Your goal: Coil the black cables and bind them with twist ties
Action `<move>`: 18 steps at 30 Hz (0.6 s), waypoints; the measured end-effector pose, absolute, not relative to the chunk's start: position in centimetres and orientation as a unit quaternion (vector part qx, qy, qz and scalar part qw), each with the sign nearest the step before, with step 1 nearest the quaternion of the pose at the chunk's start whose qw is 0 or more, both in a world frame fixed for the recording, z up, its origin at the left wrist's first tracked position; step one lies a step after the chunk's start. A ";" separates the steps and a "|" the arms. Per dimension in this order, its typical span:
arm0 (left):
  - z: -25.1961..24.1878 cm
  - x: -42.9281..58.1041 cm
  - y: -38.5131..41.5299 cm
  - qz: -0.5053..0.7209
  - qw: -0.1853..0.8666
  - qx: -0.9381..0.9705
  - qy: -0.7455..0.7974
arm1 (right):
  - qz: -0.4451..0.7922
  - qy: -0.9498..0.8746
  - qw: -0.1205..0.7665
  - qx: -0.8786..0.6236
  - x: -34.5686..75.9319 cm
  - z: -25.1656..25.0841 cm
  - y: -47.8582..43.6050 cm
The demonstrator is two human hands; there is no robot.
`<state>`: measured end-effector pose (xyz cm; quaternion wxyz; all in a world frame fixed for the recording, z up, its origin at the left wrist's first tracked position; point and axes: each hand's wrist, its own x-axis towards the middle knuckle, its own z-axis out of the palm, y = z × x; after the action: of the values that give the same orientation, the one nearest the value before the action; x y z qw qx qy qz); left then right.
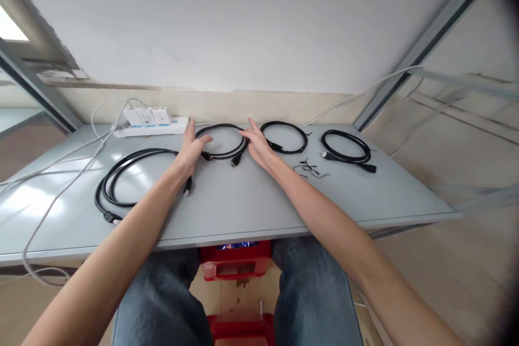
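**Two open hands at a small cable coil**

Head view — on the grey table [227, 205], small black coil [222, 125] lying between two slack, open palms. Left hand [190, 148] spread over the coil's left rim, thumb across the wire. Right hand [257, 146] flat against its right rim — gripping nothing. Larger coil [106, 186] to the left, third coil [284, 123] just right, twist ties [310, 168] beside the right forearm, power strip [152, 127] at the back.

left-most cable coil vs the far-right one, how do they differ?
The left coil is wider and loosely wound, its loops spread apart; the far-right coil is smaller and tightly wound. The left coil passes under the left forearm; the far-right coil lies untouched. Both are black cables lying flat on the grey table.
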<state>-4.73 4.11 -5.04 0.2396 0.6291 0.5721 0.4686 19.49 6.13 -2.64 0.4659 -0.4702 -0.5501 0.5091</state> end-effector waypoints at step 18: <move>-3.2 -2.3 1.0 0.190 0.146 0.838 0.489 | 0.130 -0.687 0.254 -0.669 27.4 -2.3 6.2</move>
<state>-2.26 0.96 -3.21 0.1464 0.8384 0.4894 0.1901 27.38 6.22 -2.33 0.2539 -0.6685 -0.6868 0.1303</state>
